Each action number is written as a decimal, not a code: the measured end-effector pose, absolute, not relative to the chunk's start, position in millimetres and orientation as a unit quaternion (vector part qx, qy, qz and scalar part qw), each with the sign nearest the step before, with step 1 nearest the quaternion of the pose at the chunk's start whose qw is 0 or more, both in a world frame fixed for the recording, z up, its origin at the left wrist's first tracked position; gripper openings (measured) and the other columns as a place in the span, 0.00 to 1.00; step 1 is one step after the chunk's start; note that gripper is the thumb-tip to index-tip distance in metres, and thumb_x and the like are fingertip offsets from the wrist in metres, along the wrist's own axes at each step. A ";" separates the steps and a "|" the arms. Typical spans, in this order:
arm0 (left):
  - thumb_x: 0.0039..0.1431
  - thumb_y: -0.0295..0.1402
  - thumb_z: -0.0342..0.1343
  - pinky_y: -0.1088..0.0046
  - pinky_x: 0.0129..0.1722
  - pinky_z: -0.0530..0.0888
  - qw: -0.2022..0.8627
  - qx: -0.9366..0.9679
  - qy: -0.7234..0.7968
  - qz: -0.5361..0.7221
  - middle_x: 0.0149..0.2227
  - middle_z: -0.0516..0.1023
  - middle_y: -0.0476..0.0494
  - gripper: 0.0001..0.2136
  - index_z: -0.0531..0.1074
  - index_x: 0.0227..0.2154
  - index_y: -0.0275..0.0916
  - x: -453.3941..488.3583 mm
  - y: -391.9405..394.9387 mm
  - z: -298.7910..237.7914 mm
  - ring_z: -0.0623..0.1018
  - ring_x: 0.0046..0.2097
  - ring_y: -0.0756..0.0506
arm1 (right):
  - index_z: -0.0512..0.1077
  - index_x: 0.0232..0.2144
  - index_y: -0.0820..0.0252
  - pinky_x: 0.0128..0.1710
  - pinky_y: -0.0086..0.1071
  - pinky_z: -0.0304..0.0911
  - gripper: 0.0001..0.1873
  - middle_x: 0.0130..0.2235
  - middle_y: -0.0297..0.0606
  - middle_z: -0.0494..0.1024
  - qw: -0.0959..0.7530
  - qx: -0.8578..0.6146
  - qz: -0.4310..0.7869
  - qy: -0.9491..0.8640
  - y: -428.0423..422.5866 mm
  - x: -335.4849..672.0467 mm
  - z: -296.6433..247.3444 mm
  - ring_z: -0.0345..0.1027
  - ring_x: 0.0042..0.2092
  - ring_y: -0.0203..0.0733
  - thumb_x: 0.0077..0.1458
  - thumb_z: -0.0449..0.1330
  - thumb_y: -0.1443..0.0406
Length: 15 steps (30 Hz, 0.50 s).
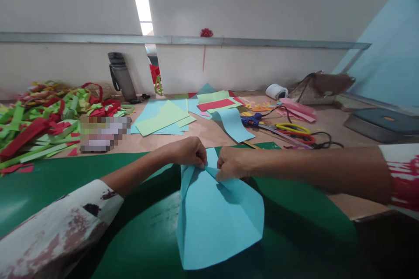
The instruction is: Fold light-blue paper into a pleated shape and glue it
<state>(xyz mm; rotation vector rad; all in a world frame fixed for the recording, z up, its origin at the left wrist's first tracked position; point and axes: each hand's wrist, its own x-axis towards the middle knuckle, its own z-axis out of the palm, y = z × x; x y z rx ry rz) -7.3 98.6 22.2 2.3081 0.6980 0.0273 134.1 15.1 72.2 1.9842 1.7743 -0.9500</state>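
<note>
A light blue sheet of paper (219, 226), its sides bent inward, rests over the green mat (147, 244) in front of me. At its far end my left hand (190, 151) pinches the folded edge near the middle. Close beside it on the right, my right hand (231, 163) has thumb and fingers closed on the opposite flap. Both flaps come together between my fingertips. Parts of the right fingers are hidden behind the paper, and the near end of the sheet spreads wide.
Cut paper strips (42, 126) pile up at left, near a dark bottle (122, 78). Green and blue sheets (163, 117) lie ahead. A blue glue gun (252, 120), scissors (294, 130), white roll (276, 91), bag (322, 87) and grey case (382, 125) are at right.
</note>
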 end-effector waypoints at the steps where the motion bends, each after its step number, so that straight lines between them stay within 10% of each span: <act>1: 0.44 0.25 0.61 0.78 0.27 0.68 0.358 0.894 0.270 0.008 0.27 0.79 0.47 0.06 0.79 0.28 0.35 -7.3 99.0 22.3 0.76 0.29 0.49 | 0.69 0.23 0.62 0.19 0.28 0.58 0.02 0.19 0.32 0.67 0.169 0.692 -0.320 0.624 15.8 134.0 74.0 0.65 0.22 0.38 0.42 0.60 0.68; 15: 0.45 0.29 0.64 0.79 0.27 0.66 0.336 0.900 0.279 0.017 0.26 0.77 0.49 0.06 0.78 0.28 0.34 -4.7 99.7 21.0 0.73 0.29 0.49 | 0.69 0.21 0.61 0.21 0.32 0.59 0.10 0.19 0.32 0.67 0.279 0.614 -0.258 0.692 39.5 130.7 72.2 0.67 0.24 0.43 0.39 0.66 0.63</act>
